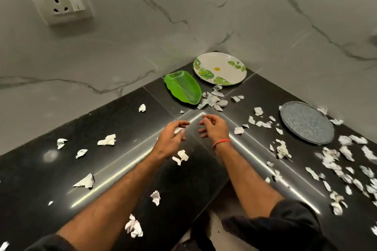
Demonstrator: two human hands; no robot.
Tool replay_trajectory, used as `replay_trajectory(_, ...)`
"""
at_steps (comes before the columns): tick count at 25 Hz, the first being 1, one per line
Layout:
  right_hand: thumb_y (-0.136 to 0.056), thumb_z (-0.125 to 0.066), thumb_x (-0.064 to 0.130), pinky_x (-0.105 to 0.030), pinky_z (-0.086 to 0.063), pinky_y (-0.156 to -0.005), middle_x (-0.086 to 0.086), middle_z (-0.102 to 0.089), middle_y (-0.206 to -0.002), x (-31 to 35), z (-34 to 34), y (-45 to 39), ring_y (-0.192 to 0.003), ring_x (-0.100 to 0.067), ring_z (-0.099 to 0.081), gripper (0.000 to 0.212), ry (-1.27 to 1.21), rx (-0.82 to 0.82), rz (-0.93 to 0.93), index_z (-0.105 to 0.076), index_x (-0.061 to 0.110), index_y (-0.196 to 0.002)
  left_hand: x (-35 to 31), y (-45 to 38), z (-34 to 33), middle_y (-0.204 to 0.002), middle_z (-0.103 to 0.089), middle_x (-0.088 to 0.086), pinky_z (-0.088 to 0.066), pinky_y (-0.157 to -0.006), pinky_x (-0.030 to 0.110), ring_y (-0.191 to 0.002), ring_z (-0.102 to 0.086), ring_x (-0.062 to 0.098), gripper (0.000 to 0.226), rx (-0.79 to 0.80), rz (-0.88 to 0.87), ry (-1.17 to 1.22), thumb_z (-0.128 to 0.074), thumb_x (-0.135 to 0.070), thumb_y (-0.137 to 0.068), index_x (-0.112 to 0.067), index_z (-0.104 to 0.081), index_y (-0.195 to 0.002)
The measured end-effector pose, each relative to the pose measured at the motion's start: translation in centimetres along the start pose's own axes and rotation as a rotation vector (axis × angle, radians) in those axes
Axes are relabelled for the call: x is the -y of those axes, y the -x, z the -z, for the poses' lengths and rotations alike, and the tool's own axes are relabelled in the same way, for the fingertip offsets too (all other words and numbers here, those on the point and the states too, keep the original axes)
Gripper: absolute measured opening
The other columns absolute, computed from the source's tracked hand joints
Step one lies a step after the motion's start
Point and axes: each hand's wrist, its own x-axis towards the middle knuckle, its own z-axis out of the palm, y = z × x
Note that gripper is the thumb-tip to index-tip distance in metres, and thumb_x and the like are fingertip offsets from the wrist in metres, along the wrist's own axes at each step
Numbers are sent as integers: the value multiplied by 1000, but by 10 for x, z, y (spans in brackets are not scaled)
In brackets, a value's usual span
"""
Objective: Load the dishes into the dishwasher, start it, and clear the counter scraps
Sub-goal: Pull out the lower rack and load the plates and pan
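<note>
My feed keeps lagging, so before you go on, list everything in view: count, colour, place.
floral plate: one, white with green leaves and a yellow spot, far corner of the counter.
leaf-shaped dish: one, green, just left of the floral plate.
speckled plate: one, blue-grey, right arm of the counter.
paper scraps: many, white, scattered across the counter, thickest at far right.
counter: one, black, L-shaped.
wall: grey-veined marble, behind the counter.
socket: one, cream, wall upper left.
left hand: fingers curled round a white scrap, centre.
right hand: fingers loosely curled, apparently empty; red thread at the wrist.
</note>
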Motion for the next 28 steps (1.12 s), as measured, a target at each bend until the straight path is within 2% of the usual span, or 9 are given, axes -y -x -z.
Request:
replay_trajectory(5, -96, -49, 4, -25, -47, -33, -12, -62, -85, 18, -37, -122, -48, -18, -62, 23, 55, 41, -101, -55, 2, -118, -4, -50, -2, -127, -56, -4, -47, -63, 8, -96, -68, 21, 30, -158, 90, -25, -49, -9, -102, -18, -63, -127)
replay_trajectory(8, -95, -48, 4, -28, -45, -28, -19, -55, -67, 18, -55, -166, -35, -19, -58, 10, 76, 35, -213, -51, 3, -86, 0, -54, -16, -125, -59, -1, -45, -67, 9, -90, -67, 22, 29, -198, 95, 0, -52, -4, -100, -20, -64, -122)
replay_trajectory(10, -90, -54, 5, -29, -45, -28, -24, -61, -76, 14, -64, -188, -32, -19, -58, 9, 152, -22, -237, -51, 3, -82, 8, -52, -20, -124, -61, -1, -48, -72, 15, -86, -68, 23, 30, -204, 104, -4, -55, -6, -99, -27, -64, -120)
replay_trajectory(14, -80, -68, 16, -41, -58, -80, -20, -63, -120, 12, -65, -204, -101, -35, -67, 46, 433, -128, -220, -52, 1, -121, 16, -41, -13, -124, -61, -4, -54, -79, 26, -87, -70, 19, 31, -224, 182, 13, -56, -11, -100, -34, -64, -118)
replay_trajectory(16, -83, -67, 13, -39, -51, -85, -19, -64, -122, 11, -67, -208, -111, -35, -62, 45, 478, -65, -206, -57, -3, -123, 15, -39, -6, -124, -62, 0, -50, -73, 16, -86, -70, 19, 31, -236, 202, 19, -55, -8, -100, -35, -63, -115)
replay_trajectory(19, -78, -63, 13, -37, -51, -58, -22, -69, -96, 13, -72, -204, -72, -30, -65, 29, 292, -9, -189, -68, 0, -103, 13, -36, 1, -125, -63, -1, -46, -64, 10, -83, -68, 14, 28, -229, 206, 57, -54, -7, -101, -28, -63, -118)
replay_trajectory(21, -85, -59, 9, -22, -39, -37, -20, -60, -73, 19, -71, -188, -46, -24, -54, 4, 114, -8, -177, -63, 9, -87, 11, -29, 5, -127, -63, -5, -47, -63, 10, -83, -68, 10, 26, -209, 202, 67, -54, -10, -102, -22, -62, -124)
replay_trajectory(24, -93, -56, 4, -14, -29, -33, -12, -49, -60, 25, -55, -134, -35, -15, -43, 7, -104, -36, -179, -53, 9, -97, 13, -14, 9, -128, -61, -1, -48, -64, 13, -83, -68, 11, 32, -207, 175, 84, -55, -14, -102, -21, -56, -134)
replay_trajectory(28, -93, -61, 5, -17, -33, -35, -6, -50, -61, 8, -8, -26, -36, -9, -43, 8, -279, -37, -189, -56, 7, -99, 8, 17, 15, -137, -55, -2, -61, -72, 41, -97, -71, 20, 76, -225, 254, 331, -63, -36, -97, -26, -19, -158)
